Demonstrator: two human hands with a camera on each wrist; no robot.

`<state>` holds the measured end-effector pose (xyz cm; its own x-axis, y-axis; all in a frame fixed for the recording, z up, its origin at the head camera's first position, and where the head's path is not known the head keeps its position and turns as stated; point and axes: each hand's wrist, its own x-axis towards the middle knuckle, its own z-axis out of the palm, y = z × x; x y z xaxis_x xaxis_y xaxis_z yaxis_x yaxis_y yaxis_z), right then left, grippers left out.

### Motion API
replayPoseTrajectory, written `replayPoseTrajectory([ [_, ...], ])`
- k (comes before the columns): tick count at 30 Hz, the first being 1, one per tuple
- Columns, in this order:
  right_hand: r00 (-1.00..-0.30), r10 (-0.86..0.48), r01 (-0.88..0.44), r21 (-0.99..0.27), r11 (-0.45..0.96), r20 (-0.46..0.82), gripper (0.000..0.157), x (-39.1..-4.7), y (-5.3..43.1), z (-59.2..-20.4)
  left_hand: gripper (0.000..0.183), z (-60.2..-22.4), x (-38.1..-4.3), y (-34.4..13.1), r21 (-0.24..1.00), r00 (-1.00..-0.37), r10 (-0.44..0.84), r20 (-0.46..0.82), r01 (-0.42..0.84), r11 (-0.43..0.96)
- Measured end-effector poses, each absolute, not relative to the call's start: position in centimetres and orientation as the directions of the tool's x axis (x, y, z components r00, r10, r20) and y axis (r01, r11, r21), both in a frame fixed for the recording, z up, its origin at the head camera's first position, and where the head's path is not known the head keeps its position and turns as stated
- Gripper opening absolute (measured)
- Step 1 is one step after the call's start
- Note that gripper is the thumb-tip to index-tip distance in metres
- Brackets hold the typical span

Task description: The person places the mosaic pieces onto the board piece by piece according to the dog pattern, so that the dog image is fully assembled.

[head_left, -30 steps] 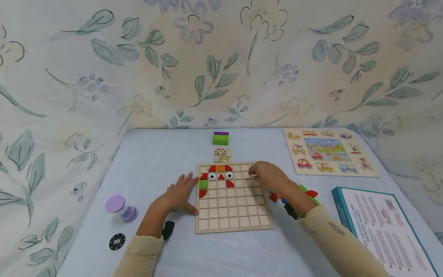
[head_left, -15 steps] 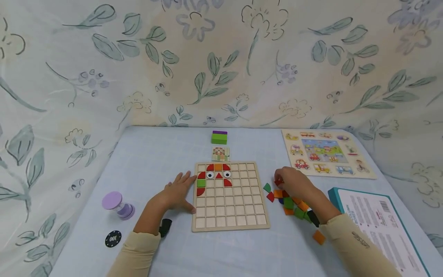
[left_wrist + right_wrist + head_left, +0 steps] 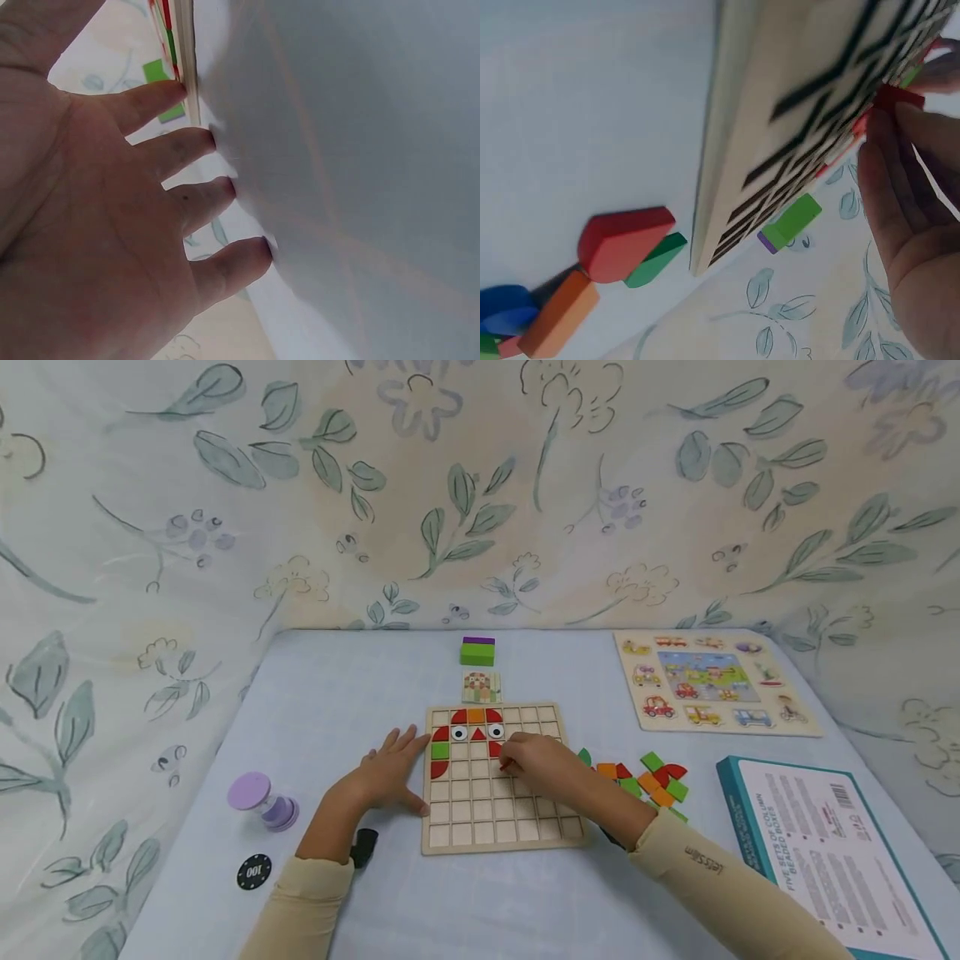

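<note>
A wooden grid board (image 3: 504, 848) lies in the middle of the table, with red, orange and green pieces and two eye discs (image 3: 459, 733) in its upper left cells. Over the cells near the red quarter-round piece (image 3: 495, 749), my right hand (image 3: 543, 766) pinches a red block (image 3: 897, 96) between thumb and fingers; its full shape is hidden. My left hand (image 3: 384, 777) rests with fingers spread at the board's left edge, its fingertips on the cloth, as the left wrist view shows. Behind the board lies a small picture card (image 3: 482, 687).
Loose coloured blocks (image 3: 654, 783) lie right of the board, partly behind the right forearm. A vehicle puzzle (image 3: 711, 720) and a teal-edged box (image 3: 832, 852) are further right. Green and purple blocks (image 3: 477, 653) stand behind the card. A purple-capped object (image 3: 258, 800) and black chip (image 3: 254, 872) are at left.
My right hand went from the board's upper right to the loose blocks, picked up a red block, and came back left over the board. The left hand stays put.
</note>
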<state>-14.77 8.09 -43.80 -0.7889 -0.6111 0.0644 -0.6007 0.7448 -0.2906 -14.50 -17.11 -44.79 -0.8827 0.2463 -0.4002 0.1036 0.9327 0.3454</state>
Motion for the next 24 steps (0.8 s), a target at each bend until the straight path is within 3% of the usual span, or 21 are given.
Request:
replayPoseTrajectory([
  [20,-0.784,-0.62,-0.591,-0.276,0.758,-0.022,0.006,-15.6,7.1,-44.3,0.11,-44.2,-14.8,-17.0,0.349,-0.873,0.263,-0.412,0.116,0.93],
  [24,-0.817,-0.576,-0.536,-0.322,0.78,-0.036,0.009,-15.7,8.4,-43.2,0.11,-44.1,-14.7,-17.0,0.345,-0.872,0.259,-0.415,0.113,0.932],
])
